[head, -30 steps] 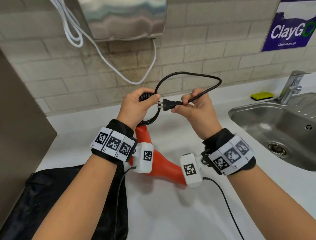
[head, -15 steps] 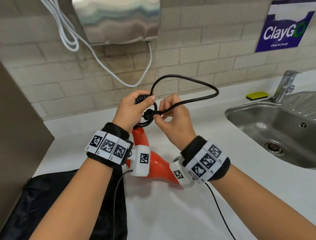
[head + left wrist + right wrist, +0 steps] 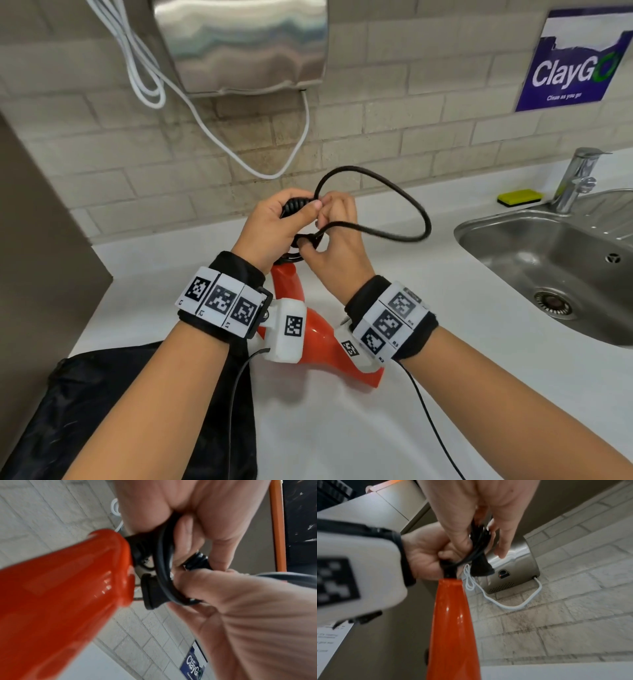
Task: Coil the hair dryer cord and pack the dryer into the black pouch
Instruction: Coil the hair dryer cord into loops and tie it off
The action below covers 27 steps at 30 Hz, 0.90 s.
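orange body, head view: hair dryer (image 3: 318,337) hangs handle-up just above the white counter (image 3: 445,308), carried by the bundle at its handle end, so both hands can work the cord (image 3: 411,219).
left hand, head view: left hand (image 3: 274,228) curled round the gathered coils, keeping them from springing loose.
right hand, head view: right hand (image 3: 337,240) pinches the plug end against the bundle; one loop of cord stands free to the right, not yet gathered.
black pouch, head view: black pouch (image 3: 113,411) lies on the counter's near left, just beside the dryer, ready for packing.
left wrist view: plug (image 3: 154,592) sits just off the handle end, fingers (image 3: 197,539) closed on the coils.
right wrist view: coils gripped above the handle; plug hangs beside them.
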Motion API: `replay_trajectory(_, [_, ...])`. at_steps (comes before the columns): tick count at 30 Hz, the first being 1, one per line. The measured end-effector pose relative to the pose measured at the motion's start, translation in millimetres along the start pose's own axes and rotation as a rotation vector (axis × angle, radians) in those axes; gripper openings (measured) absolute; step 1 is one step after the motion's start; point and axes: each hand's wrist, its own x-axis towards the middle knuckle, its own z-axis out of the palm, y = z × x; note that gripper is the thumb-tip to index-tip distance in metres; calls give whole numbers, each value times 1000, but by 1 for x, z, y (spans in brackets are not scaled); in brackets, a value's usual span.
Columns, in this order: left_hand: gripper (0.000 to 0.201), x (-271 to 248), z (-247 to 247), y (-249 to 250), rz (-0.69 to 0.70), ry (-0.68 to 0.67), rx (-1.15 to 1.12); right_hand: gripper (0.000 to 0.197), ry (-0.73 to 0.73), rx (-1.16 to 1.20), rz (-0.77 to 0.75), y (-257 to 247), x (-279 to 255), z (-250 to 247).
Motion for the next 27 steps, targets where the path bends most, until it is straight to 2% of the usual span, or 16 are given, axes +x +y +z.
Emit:
replay_trajectory(2, [11, -2, 2, 1, 9, -33, -30, 31, 77, 35, 17, 5, -1, 6])
replay_trajectory(4, [14, -1, 1, 0, 11, -45, -25, 34, 67, 127, 114, 6, 1, 8])
replay_trajectory(7, [9, 0, -3, -1, -45, -25, -17, 26, -114, 141, 248, 7, 6, 3])
replay_trajectory(10, [6, 3, -11, -2, -42, 7, 26, 4, -274, 19, 168, 17, 2, -9])
replay_trajectory(12, [6, 5, -14, -3, -13, 16, 66, 12, -365, -53, 107, 25, -3, -17])
replay_trajectory(14, [7, 6, -12, -4, -4, -17, 75, 15, -380, -27, 132, 30, -6, -23])
replay_trajectory(18, [13, 3, -6, -1, -97, -22, -80, 31, -397, 13, 221, 33, -10, -32])
replay_trajectory(20, [17, 3, -7, 1, -121, -13, -126, 28, -433, -135, 223, 42, -12, -39])
replay_trajectory(21, [17, 4, -9, 0, -124, -16, -134, 26, -450, -244, 275, 51, -13, -42])
replay_trajectory(23, [17, 4, -11, 0, -123, -21, -140, 25, -520, -460, 479, 80, -14, -52])
replay_trajectory(25, [18, 3, -14, 0, -132, -9, -141, 25, -679, -696, 720, 109, -23, -62])
replay_trajectory(27, [18, 3, -15, 1, -133, 5, -106, 33, -733, -793, 838, 127, -33, -69])
